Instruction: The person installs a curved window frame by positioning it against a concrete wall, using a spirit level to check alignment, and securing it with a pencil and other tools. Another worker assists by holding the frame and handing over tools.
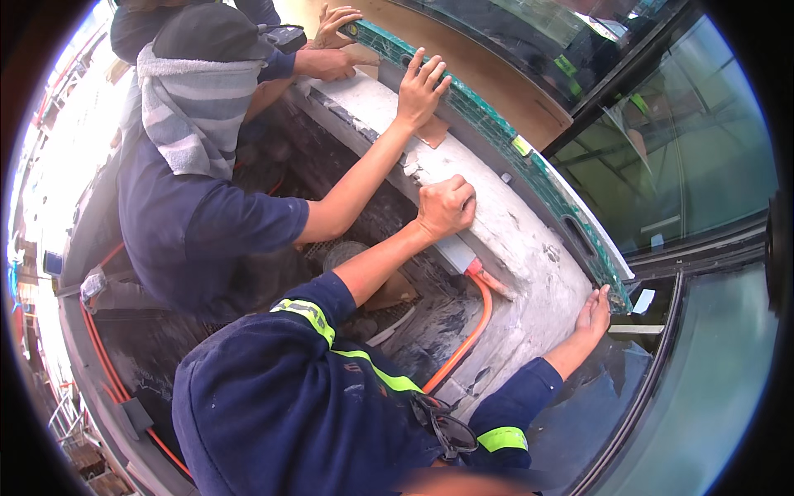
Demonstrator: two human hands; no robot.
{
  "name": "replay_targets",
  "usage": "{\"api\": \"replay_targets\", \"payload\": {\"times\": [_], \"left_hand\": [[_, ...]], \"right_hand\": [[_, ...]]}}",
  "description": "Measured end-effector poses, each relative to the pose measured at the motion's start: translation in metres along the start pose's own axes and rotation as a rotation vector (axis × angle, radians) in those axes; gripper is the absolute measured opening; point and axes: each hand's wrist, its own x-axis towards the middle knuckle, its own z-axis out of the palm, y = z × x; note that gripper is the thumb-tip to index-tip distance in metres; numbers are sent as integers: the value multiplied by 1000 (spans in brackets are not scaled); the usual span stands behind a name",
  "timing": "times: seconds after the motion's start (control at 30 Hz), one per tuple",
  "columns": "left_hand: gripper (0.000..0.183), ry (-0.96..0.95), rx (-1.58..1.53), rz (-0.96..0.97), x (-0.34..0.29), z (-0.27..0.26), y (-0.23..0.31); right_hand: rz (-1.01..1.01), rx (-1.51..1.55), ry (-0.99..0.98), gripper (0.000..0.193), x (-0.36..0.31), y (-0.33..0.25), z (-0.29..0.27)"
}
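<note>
Leftward, a co-worker's spread hand (420, 89) meets the green spirit level (542, 172), slanting down rightward beside the concrete ledge (496, 236); the left hand (447, 205) makes a fist short of it, contents unclear; the nearer right hand (594, 314), fingers extended, touches its lower end.

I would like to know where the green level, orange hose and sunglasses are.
Green level (498, 122): head view, around the middle of its length.
Orange hose (483, 325): head view, its curved part.
Sunglasses (455, 431): head view, one dark lens.
</note>
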Motion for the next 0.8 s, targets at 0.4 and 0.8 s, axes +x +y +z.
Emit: {"api": "replay_targets", "payload": {"times": [0.4,0.8], "left_hand": [[7,-7,12,39,1,2,3],[11,-2,102,149,-1,18,-4]], "right_hand": [[-6,50,19,30,5,10,-9],[-89,104,-7,35,-7,4,10]]}}
